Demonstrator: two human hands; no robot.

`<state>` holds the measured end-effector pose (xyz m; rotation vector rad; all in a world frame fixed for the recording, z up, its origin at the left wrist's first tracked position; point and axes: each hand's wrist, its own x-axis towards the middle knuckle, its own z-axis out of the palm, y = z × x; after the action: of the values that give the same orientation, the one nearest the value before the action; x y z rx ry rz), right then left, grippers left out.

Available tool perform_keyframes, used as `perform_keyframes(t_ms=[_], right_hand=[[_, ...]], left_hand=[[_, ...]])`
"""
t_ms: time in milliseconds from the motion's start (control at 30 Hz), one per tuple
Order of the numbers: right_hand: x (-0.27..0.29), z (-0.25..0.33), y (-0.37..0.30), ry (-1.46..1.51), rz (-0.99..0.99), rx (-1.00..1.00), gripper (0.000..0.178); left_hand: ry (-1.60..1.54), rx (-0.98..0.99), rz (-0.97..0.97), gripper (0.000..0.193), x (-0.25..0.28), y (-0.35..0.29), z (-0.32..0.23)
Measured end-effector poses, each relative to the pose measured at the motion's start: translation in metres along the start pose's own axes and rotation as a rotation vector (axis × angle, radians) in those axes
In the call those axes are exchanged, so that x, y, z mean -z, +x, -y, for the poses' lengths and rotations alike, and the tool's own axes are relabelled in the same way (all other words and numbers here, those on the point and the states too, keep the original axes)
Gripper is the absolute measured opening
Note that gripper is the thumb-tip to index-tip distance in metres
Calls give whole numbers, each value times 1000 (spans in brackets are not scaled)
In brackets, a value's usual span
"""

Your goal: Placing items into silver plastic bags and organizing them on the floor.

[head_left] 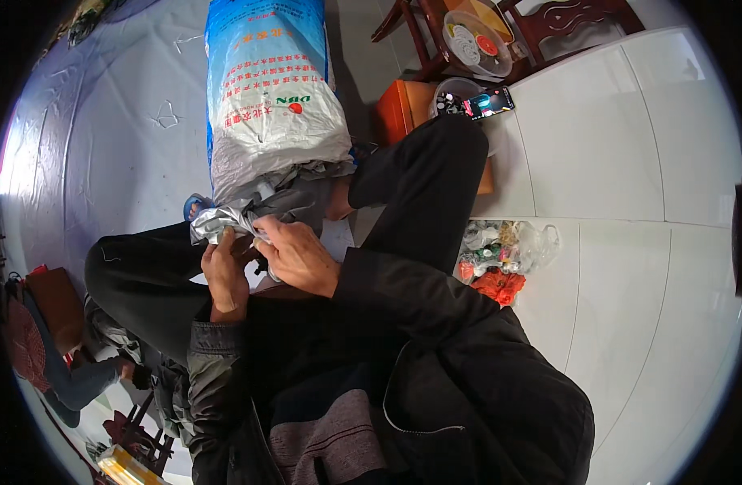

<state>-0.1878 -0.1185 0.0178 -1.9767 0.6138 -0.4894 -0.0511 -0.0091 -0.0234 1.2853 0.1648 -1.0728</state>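
- The left hand is pinching the silver cloth, its thumb pressing on the near edge, so the grip is narrow and closed on the fabric
- The right hand is holding the same cloth just beside it, fingers curling over the bunched folds; what its hidden fingertips are doing underneath I cannot tell
- The cloth is sitting crumpled between the person's knees, above the lap and just beyond the left thumb
- Grey fabric is lying just past the hands, by the near end of the sack
- The sack, blue and white with red print, is lying lengthwise ahead of the hands
- A blue slipper is showing beside the cloth, on the left
- On the right, an orange box is standing near the right knee, and a lit phone is resting by a small tub
- A clear tub is holding round white and red pieces farther off, by a dark wooden chair
- A clear bag and a red bundle are lying on the pale tiles
- Another person's leg is showing at the far left
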Motion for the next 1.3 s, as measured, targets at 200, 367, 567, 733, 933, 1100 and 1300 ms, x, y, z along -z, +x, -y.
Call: perform_keyframes(t_ms=[200,367,567,733,933,1100,1300], right_hand=[[13,6,-11,38,59,-67,25],[38,1,13,-242,-9,-46,26],[28,-55,42,-160,-106,-74,30],[45,-21,47,202,330,-406,27],[46,-17,41,455,86,-421,16],[23,17,21,111,63,-155,12],[35,18,9,-144,-1,-24,15]], left_hand=[[-152,-124,104,18,-2,1,7],[-174,-160,192,17,-24,-18,-4],[-36,-87,245,17,-28,-20,3],[23,-101,230,14,-17,-26,7],[80,4,208,12,-27,-21,13],[493,-71,56,19,-26,-17,17],[482,-504,241,25,-42,-1,56]])
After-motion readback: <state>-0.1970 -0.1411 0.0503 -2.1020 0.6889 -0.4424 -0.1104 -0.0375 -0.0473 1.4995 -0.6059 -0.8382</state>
